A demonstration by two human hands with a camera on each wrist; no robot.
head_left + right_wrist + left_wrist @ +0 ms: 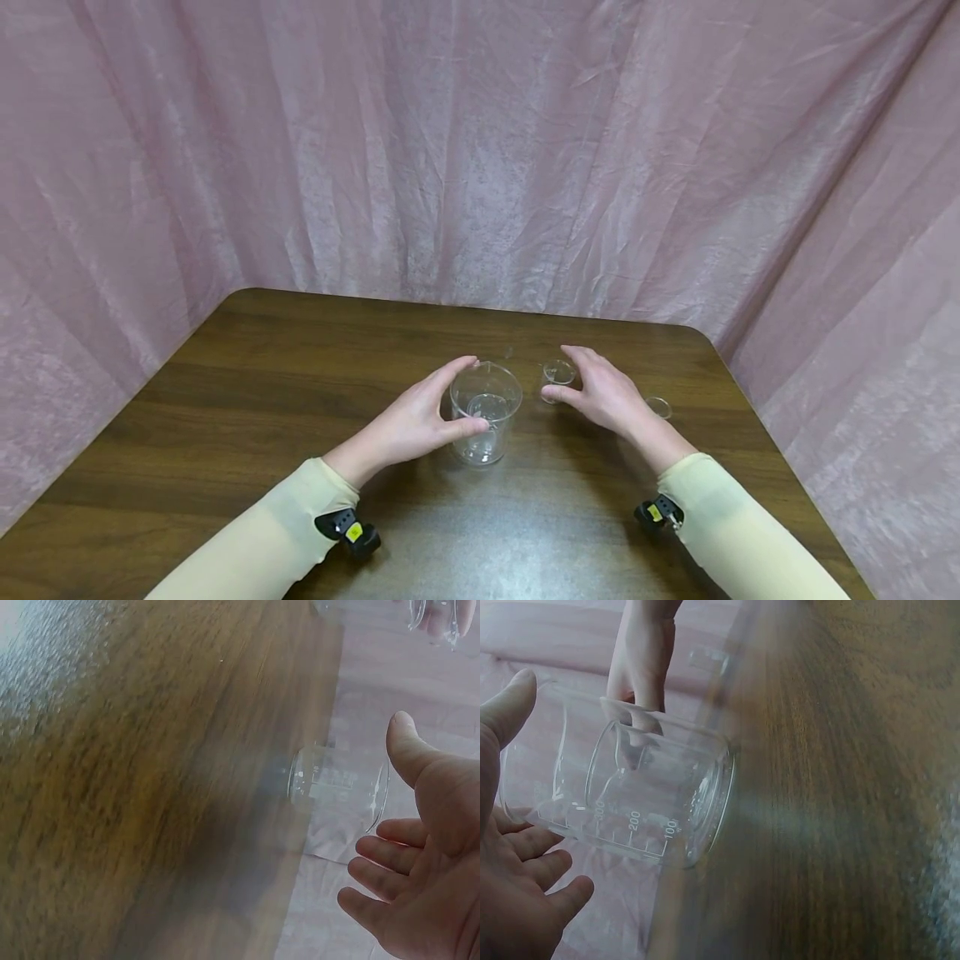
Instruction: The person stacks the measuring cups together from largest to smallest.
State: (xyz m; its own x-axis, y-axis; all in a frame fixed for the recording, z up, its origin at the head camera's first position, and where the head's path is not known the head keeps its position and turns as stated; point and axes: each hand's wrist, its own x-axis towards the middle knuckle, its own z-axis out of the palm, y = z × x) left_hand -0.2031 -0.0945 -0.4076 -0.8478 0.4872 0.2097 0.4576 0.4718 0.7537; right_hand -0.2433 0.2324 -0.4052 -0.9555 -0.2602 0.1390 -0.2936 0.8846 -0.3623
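Observation:
A large clear glass beaker (480, 446) with white graduations stands on the wooden table, and a smaller glass rim (600, 761) shows inside it. My left hand (408, 425) is spread around its upper part, thumb at the near side and fingertips at the far rim. The fingers (544, 870) look loose, not curled tight on the glass. To the right, my right hand (600, 392) is held beside a small clear beaker (337, 787), which stands upright between its thumb and relaxed fingers. In the right wrist view a gap shows between those fingertips and most of the glass.
Another small glass rim (658, 407) shows on the table just beyond my right wrist. The brown wooden table (262, 400) has a rounded far edge, with pink curtains (480, 167) hanging behind it and at both sides.

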